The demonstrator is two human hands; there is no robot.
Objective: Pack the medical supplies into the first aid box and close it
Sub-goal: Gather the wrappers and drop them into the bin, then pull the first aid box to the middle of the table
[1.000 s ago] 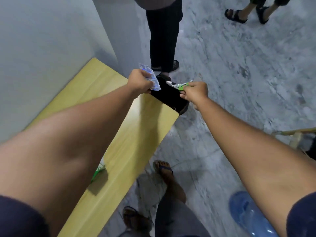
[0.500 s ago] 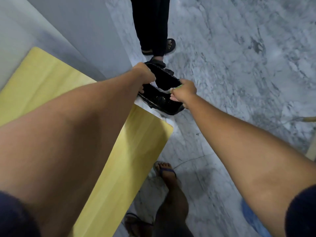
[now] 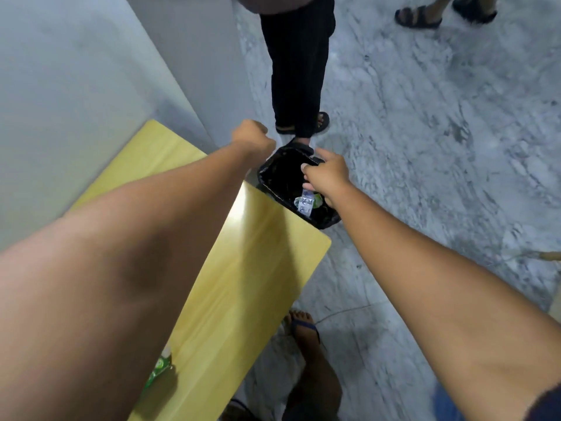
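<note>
So there's a black-lined bin (image 3: pixel 274 177) on the marble floor (image 3: pixel 425 147), just past the far end of the yellow table (image 3: pixel 243 268). Down in it I can see a white-and-blue wrapper (image 3: pixel 306 202) with a bit of green packaging (image 3: pixel 318 203) next to it, both lying at the near-right side of the liner. The white wrapper looks crinkly, printed and foil-ish, and its long axis runs roughly from the bin's middle toward its near wall, slightly tilted.

My left hand (image 3: pixel 253 138) hovers beside the bin's far-left rim, curled into a loose fist; can't tell if anything's inside it. My right hand (image 3: pixel 329 174) is over the bin's right edge, fingers (image 3: pixel 306 168) loosely spread, nothing pinched.

Back on the table, close to me, a green-and-white packet (image 3: pixel 159 367) pokes out from under my left forearm, lying flat, long axis angled toward the table's near edge. Someone in black trousers (image 3: pixel 299 71) stands right behind the bin.
</note>
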